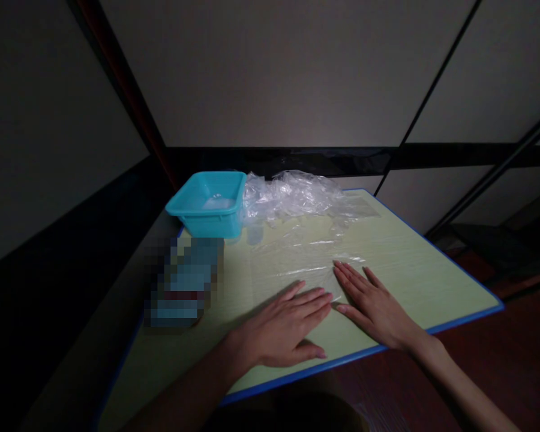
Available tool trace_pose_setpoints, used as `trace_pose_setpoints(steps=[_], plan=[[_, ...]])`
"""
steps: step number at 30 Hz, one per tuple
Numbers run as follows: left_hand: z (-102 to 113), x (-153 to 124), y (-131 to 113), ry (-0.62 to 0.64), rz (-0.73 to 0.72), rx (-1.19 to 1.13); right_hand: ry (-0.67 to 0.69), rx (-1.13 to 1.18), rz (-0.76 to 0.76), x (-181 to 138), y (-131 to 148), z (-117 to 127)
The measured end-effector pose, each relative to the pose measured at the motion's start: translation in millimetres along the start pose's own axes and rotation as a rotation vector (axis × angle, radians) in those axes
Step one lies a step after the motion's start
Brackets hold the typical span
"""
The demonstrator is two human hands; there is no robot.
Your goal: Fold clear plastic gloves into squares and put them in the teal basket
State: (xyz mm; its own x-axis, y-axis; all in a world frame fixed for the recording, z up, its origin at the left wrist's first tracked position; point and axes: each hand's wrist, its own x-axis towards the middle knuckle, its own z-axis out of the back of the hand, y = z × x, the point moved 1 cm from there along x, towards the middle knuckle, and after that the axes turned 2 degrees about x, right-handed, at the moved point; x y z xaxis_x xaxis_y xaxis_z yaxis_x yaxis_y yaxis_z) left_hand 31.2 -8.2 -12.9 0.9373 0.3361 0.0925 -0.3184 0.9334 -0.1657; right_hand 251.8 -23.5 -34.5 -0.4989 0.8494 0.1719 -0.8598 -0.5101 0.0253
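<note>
My left hand (283, 327) lies flat on the table with its fingers stretched out toward the right. My right hand (371, 303) lies flat beside it, fingers pointing up and left. Both press on the near edge of a clear plastic sheet (297, 258) spread on the pale green table (414, 264). The fingertips of the two hands almost meet. Neither hand holds anything.
A turquoise plastic tub (209, 204) stands at the table's far left. A crumpled heap of clear plastic bags (292, 195) lies next to it at the back. A blurred-out object (184, 282) sits left of my hands. The table has a blue edge (459, 321).
</note>
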Motion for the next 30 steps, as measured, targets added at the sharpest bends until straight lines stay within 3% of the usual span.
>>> trace_pose_setpoints(steps=[12,30], plan=[[-7.7,-0.8,2.0,-0.234,-0.072,0.059,0.016,-0.008,-0.022,0.1,0.5,-0.7],[-6.5,-0.9,0.5,-0.273,-0.094,0.040,-0.030,-0.002,-0.049,-0.6,0.4,-2.0]])
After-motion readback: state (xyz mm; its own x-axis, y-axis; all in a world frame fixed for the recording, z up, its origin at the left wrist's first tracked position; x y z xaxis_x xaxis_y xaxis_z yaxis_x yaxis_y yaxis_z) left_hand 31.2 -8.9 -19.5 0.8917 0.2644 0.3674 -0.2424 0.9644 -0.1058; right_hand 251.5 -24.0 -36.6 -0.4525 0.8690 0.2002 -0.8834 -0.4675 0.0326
